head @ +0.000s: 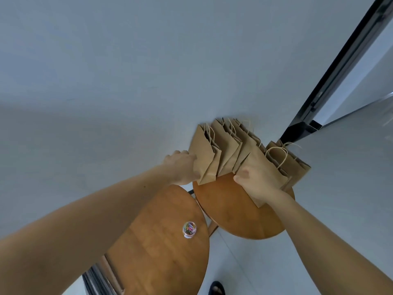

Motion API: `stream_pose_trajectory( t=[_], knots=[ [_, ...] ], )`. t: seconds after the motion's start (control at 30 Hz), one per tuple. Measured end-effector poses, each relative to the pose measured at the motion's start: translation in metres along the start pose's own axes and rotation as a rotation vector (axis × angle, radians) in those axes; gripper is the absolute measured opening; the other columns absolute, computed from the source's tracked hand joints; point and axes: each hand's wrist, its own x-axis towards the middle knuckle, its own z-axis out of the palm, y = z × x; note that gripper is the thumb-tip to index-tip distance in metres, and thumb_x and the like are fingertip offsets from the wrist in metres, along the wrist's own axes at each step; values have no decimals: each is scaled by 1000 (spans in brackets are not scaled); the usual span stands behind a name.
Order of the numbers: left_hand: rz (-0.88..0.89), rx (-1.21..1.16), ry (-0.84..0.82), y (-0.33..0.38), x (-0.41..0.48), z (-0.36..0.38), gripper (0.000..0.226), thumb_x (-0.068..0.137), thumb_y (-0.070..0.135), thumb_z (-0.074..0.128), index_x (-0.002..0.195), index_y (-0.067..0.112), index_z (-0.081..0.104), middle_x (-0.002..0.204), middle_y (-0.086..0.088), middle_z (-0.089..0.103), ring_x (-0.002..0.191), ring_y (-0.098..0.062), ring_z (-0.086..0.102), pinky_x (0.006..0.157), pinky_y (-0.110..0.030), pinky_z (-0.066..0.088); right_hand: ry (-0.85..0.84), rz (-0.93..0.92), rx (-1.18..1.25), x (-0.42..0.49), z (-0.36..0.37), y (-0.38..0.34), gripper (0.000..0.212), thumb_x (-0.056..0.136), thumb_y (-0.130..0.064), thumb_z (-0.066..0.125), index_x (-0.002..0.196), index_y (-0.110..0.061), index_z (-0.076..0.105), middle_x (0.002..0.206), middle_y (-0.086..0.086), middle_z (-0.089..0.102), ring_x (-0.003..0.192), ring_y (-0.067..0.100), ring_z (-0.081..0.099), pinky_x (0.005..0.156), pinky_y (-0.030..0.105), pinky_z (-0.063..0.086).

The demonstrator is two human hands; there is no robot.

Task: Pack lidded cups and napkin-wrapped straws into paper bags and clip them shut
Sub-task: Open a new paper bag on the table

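The left hand (182, 167) is pressing flat against the left side of a row of brown paper bags (223, 150), fingers hidden behind the leftmost bag. The right hand (253, 182) is gripping the nearest bag (263, 169) at the right. The bags are standing on a round wooden stool (234, 211) against the far wall. On the nearer wooden table (161, 248) a jar of coloured paper clips (189, 229) is sitting. A sandalled foot (216, 288) is partly cut off below.

Plain kraft-brown paper bags (225, 150), warm orange-brown wooden stools (165, 248), multicoloured paper clips in a clear jar (189, 229).
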Motion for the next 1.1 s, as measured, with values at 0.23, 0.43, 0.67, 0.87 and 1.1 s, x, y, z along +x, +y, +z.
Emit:
stream_pose_trajectory(
  t=[0.23, 0.43, 0.67, 0.87, 1.1],
  knots=[
    [-118, -35, -20, 64, 81, 35, 55, 93, 49, 52, 142, 24, 45, 140, -2, 50, 128, -26, 44, 103, -44, 41, 24, 266, -175, 102, -16, 142, 34, 96, -41, 51, 106, -9, 57, 101, 7, 59, 88, 25, 58, 69, 33, 41],
    [-172, -47, -78, 98, 115, 58, 49, 93, 45, 54, 137, 24, 49, 134, -2, 53, 121, -24, 48, 96, -40, 47, -1, 316, -331, 147, -16, 209, 33, 92, -43, 51, 94, -11, 59, 91, 7, 56, 74, 23, 53, 61, 31, 40],
    [-210, -60, -68, 101, 129, 58, 47, 94, 44, 54, 136, 22, 51, 135, -2, 53, 122, -24, 48, 95, -39, 44, -62, 230, -433, 167, -5, 229, 28, 98, -25, 47, 70, -19, 49, 69, -1, 58, 62, 16, 54, 48, 26, 31],
    [-268, -98, -44, 74, 109, 56, 54, 92, 46, 53, 141, 23, 46, 139, -2, 50, 125, -25, 47, 97, -39, 44, -54, 100, -484, 150, -27, 175, 27, 93, -26, 52, 67, -19, 52, 66, -1, 57, 56, 15, 52, 46, 23, 31],
    [-318, -155, -25, 22, 49, 46, 55, 92, 43, 51, 143, 22, 44, 143, -3, 48, 127, -25, 46, 100, -42, 46, -97, -171, -571, 87, -43, 45, 26, 84, -22, 56, 61, -17, 44, 61, -1, 51, 51, 17, 46, 45, 26, 29]
  ],
)
